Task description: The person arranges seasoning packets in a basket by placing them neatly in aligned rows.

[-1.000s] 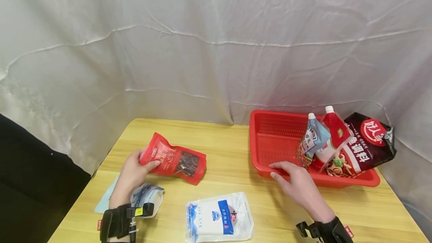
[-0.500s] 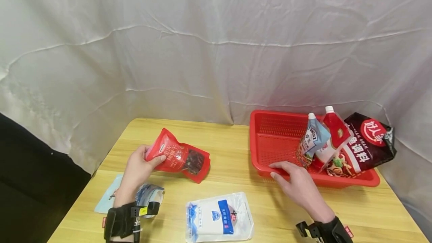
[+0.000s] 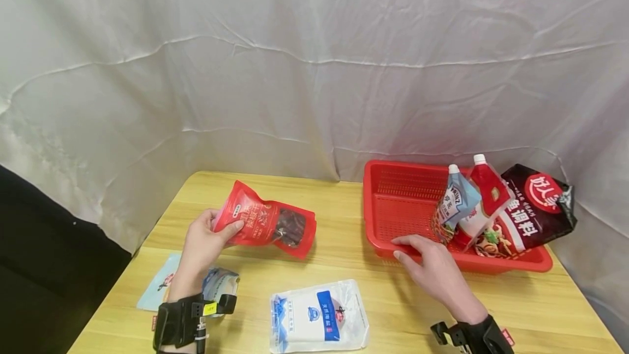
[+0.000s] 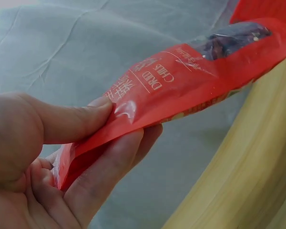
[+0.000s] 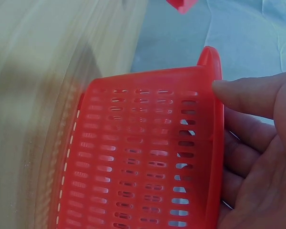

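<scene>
My left hand (image 3: 206, 239) pinches one end of a red pouch of dried chillies (image 3: 267, 220), thumb on top and fingers beneath, and holds it just above the table. In the left wrist view the red pouch (image 4: 181, 86) stretches away from my left hand (image 4: 86, 138). My right hand (image 3: 427, 264) grips the near rim of a red plastic basket (image 3: 403, 201), thumb over the edge. The right wrist view shows the red plastic basket's slotted wall (image 5: 143, 162) against my right hand (image 5: 248, 143).
In the basket lean a blue-grey spout pouch (image 3: 457, 201), a red spout pouch (image 3: 484, 190) and a dark seasoning bag (image 3: 535, 206). A white salt bag (image 3: 319, 316) lies at the table's front. Two pale packets (image 3: 221, 285) lie under my left wrist. White cloth hangs behind.
My left hand has lifted the red pouch off the table and carried it right, toward the basket. My right hand has stayed on the basket rim.
</scene>
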